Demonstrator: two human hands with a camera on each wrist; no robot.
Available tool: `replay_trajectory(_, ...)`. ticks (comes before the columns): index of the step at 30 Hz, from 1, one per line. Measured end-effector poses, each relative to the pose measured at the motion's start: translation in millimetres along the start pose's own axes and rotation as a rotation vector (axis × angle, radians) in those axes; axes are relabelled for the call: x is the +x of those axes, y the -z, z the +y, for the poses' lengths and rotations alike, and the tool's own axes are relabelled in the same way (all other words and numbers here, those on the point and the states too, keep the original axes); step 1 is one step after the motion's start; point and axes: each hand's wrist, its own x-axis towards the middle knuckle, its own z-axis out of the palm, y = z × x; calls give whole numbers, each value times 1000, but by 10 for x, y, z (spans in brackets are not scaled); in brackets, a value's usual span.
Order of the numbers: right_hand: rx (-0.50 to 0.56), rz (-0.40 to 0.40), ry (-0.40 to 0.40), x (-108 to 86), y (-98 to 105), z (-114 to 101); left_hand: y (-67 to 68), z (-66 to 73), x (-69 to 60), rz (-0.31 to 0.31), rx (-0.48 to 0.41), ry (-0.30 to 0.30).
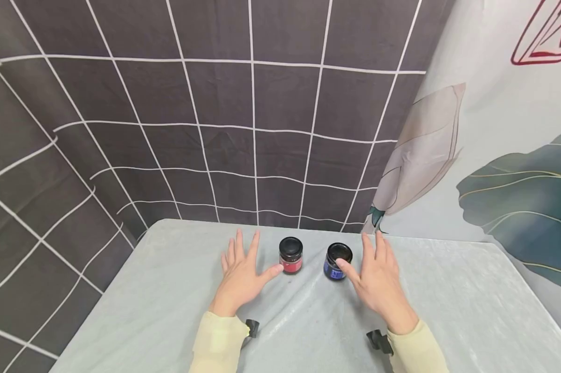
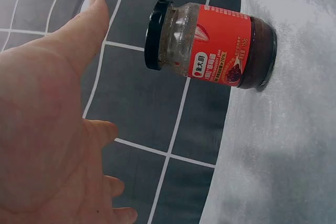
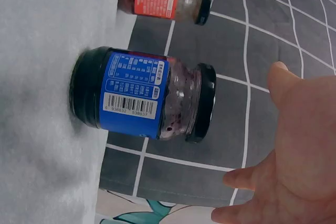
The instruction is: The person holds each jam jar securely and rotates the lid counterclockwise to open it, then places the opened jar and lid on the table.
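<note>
Two glass jam jars with black lids stand upright on the table, a short gap between them. The strawberry jam jar (image 1: pixel 291 256) has a red label and also shows in the left wrist view as a red-labelled jar (image 2: pixel 210 45). Its neighbour is a jar with a blue label (image 1: pixel 337 261), whose barcode faces the right wrist camera (image 3: pixel 137 95). To the left of the red jar my left hand (image 1: pixel 243 280) hovers with fingers spread, holding nothing. My right hand (image 1: pixel 380 285) is spread at the right of the blue jar, its thumb overlapping that jar in the head view.
A pale grey cloth covers the table (image 1: pixel 168 311). Behind it hangs a dark curtain (image 1: pixel 224 155) with a white grid. At the right hangs a white cloth with leaf prints (image 1: pixel 518 197). A black wrist strap piece (image 1: pixel 379 342) sits by the right sleeve.
</note>
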Motion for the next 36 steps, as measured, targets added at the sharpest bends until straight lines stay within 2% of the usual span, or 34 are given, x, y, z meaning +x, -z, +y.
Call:
replay_trajectory(9,9,19,9,6,-30,-51,-36,0,3,2,-16,-17)
replay_trajectory(17,13,37,32,6,-66,-84,-66,-3,27,-10,-37,4)
replay_trajectory(36,39,46,82,33,-108,-188,-148,29,45,46,-47,-17)
